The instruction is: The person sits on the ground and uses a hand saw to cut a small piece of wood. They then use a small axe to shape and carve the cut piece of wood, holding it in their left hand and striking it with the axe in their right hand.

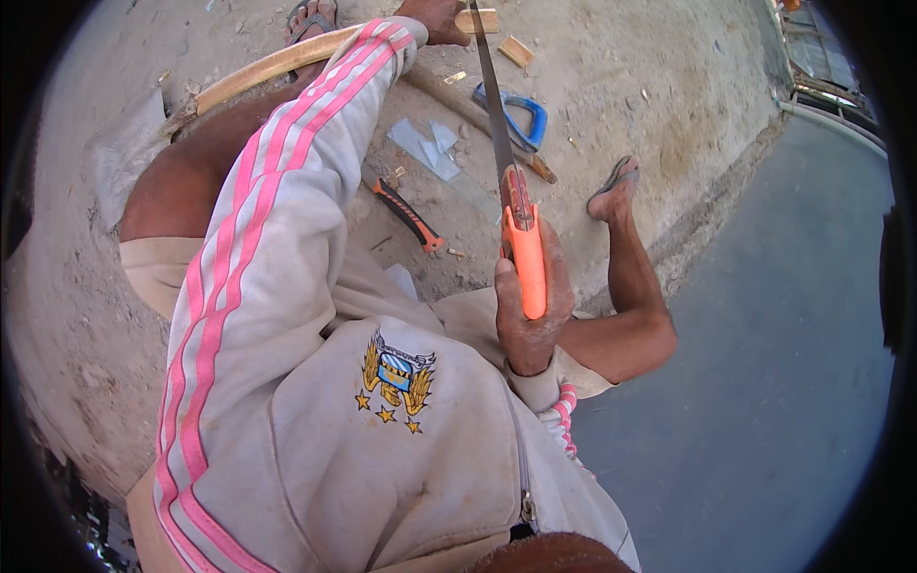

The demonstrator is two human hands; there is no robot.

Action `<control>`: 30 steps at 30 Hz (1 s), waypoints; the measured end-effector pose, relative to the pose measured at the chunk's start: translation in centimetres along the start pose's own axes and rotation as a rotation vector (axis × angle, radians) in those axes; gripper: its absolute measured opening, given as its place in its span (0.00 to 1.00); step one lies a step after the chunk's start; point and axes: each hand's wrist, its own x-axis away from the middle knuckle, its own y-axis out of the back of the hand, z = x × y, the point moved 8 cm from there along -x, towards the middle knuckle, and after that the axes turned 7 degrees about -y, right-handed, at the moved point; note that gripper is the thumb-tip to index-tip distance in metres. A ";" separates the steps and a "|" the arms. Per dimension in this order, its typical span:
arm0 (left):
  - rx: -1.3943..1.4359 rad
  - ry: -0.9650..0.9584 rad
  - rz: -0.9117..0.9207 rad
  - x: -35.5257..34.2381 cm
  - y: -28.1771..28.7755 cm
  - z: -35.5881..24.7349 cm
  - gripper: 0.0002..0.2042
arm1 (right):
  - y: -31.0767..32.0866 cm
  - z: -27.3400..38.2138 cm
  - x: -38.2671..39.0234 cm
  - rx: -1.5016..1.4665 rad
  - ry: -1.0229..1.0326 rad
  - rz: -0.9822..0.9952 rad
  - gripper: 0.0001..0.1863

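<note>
An orange-handled hand saw is gripped in the right hand, clenched round the handle at the centre of the frame, with the blade running up toward the top edge. There a small wooden piece is pressed down by the left hand, which is closed over its end (how the fingers sit cannot be made out so near the rim). The blade is seen crossing the wood just beside that hand, so the cut is judged to be under way; how deep it has gone cannot be told, and no severed end is seen yet. Further out, on the sandy ground, a long curved wooden strip is laid toward the upper left, a blue-framed saw and a small wood offcut lie near the blade, and a black-and-orange tool is left below them.
</note>
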 end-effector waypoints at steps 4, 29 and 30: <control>-0.005 -0.008 -0.029 -0.4 -0.4 1.1 0.30 | -1.9 0.7 -4.0 -0.043 0.004 0.017 0.29; -0.118 0.035 -0.167 0.6 -0.7 -1.0 0.27 | -2.2 0.9 -3.1 -0.002 0.052 0.013 0.30; -0.121 0.029 -0.155 0.3 -0.9 -0.9 0.27 | -1.6 0.7 -1.4 0.011 0.044 0.001 0.30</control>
